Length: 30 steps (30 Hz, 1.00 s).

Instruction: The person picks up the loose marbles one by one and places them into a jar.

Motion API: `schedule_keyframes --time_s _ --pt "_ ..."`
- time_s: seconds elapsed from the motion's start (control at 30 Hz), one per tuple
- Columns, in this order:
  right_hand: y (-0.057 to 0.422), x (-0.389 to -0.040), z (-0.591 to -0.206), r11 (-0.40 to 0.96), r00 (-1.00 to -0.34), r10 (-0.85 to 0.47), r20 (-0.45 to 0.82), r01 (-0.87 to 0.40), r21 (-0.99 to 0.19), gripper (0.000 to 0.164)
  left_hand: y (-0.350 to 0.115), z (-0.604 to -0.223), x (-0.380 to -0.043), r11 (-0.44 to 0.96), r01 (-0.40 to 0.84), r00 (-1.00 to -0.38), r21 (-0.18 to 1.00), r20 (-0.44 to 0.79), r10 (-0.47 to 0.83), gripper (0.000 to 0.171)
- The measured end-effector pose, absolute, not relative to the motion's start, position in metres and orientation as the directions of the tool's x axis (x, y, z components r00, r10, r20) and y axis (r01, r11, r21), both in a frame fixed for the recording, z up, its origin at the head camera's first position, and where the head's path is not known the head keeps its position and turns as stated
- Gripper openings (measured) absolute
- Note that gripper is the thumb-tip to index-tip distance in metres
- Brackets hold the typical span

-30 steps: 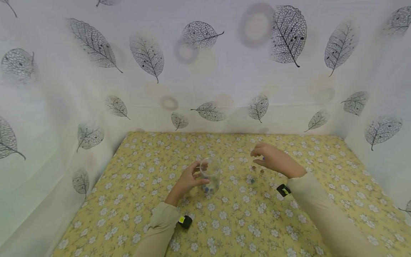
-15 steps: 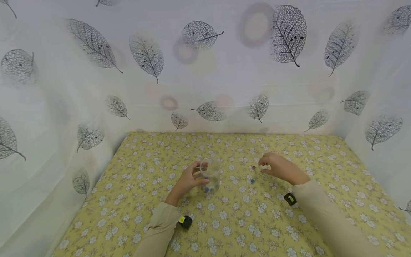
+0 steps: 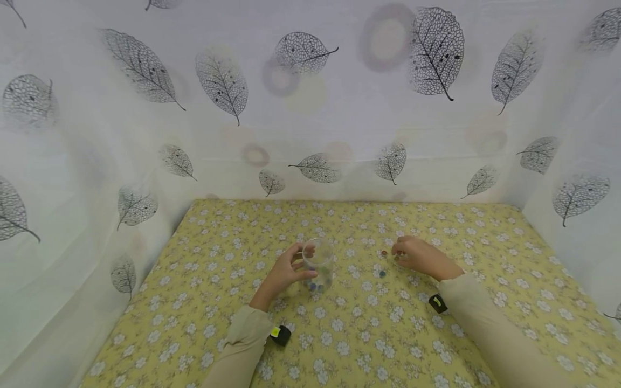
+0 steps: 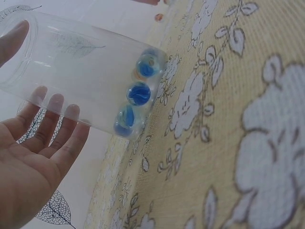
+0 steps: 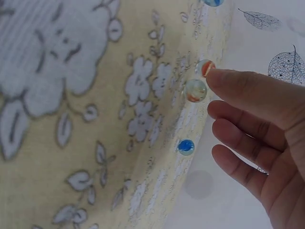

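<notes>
My left hand [image 3: 286,272] grips a clear jar [image 3: 317,261], thumb on one side and fingers on the other. The jar stands upright on the cloth. Several blue-swirled marbles [image 4: 138,93] lie at its bottom in the left wrist view. To the right, my right hand [image 3: 421,257] is low over the table beside loose marbles. Its thumb tip is by an orange-swirled marble [image 5: 205,67], with a pale orange marble [image 5: 195,90] just in front. The index finger is mostly hidden behind the thumb. A blue marble [image 5: 186,147] sits apart from the fingers.
Another blue marble [image 5: 213,2] shows at the top edge of the right wrist view. A yellow flowered cloth [image 3: 339,345] covers the table. White leaf-printed sheets [image 3: 339,118] stand at the back and both sides.
My right hand has moved right and closer to me, then dropped lower toward the cloth, covering marbles that showed earlier. My left hand and the jar have stayed in place.
</notes>
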State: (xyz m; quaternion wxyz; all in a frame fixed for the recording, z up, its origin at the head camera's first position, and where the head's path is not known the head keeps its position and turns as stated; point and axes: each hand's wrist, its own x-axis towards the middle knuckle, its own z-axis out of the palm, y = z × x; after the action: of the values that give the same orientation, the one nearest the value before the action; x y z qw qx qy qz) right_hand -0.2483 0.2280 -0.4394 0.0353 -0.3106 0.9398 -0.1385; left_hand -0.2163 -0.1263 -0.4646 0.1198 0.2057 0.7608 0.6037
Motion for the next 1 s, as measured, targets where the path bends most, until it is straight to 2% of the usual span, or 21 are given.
schedule_keyframes --time_s 0.4,0.6,1.0 --pt "0.229 -0.255 -0.447 0.765 -0.801 -0.598 -0.001 -0.571 -0.296 0.012 -0.126 -0.466 -0.217 0.198 0.161 -0.89 0.967 0.056 0.452 0.063" --pt "0.228 -0.257 -0.451 0.753 -0.786 -0.618 0.003 -0.593 -0.285 0.033 -0.126 -0.466 -0.216 0.202 0.158 -0.891 0.967 0.051 0.451 0.064" --pt "0.231 -0.255 -0.452 0.757 -0.797 -0.604 -0.012 -0.569 -0.321 0.019 -0.125 -0.467 -0.22 0.158 0.081 -0.886 0.984 -0.001 0.463 0.065"
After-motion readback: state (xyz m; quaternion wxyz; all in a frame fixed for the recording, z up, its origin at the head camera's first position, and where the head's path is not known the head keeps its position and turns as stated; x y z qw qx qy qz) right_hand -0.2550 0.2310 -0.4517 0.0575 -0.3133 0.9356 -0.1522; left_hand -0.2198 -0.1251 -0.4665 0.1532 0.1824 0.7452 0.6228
